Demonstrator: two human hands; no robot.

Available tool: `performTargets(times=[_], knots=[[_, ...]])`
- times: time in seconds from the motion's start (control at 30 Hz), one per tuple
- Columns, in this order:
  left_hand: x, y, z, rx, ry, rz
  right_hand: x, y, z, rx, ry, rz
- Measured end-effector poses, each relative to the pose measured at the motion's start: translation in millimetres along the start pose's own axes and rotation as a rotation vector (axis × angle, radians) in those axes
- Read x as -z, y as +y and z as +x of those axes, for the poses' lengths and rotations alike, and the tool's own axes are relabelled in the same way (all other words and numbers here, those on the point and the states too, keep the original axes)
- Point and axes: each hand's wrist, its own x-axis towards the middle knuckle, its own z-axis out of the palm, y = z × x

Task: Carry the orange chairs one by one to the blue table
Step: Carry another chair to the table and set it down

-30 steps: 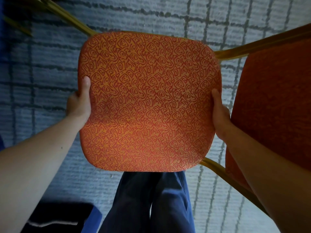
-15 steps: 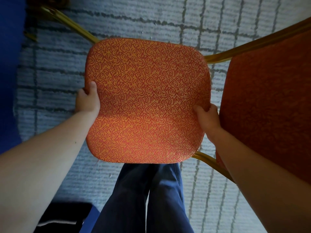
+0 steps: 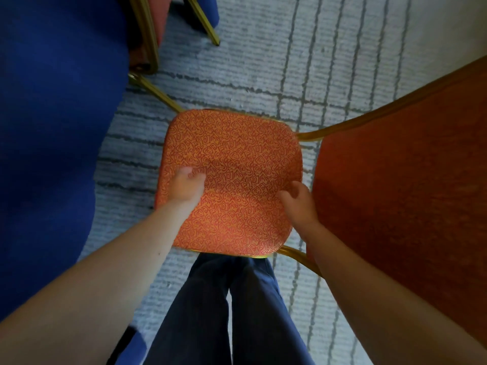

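Both hands have let go of the seat edges they gripped half a second ago, and the orange chair (image 3: 237,159) now sits lower and farther from the camera. The left hand (image 3: 184,189) hovers over the seat's left side, fingers loosely curled and holding nothing; motion blur hides whether it touches the fabric. The right hand (image 3: 299,204), likewise released, hangs over the seat's right edge. The chair, patterned seat up, appears to stand on the grey lined carpet (image 3: 263,61) just beside the blue table (image 3: 52,127) at left, its backrest (image 3: 395,193) rising at right. A second chair (image 3: 154,27) is tucked against the table at top. The person's dark trousers (image 3: 237,312) are just behind the seat.
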Motion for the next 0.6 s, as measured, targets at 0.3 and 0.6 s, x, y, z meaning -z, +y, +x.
performTargets(times=[0.3, 0.6], knots=[[20.6, 43.5, -97.7, -0.063, -0.021, -0.192, 34.0, -41.8, -60.4, 0.111, -0.056, -0.015], [50.6, 65.7, -165.3, -0.201, -0.058, -0.201, 72.9, -55.1, -117.6, 0.235, -0.072, -0.081]])
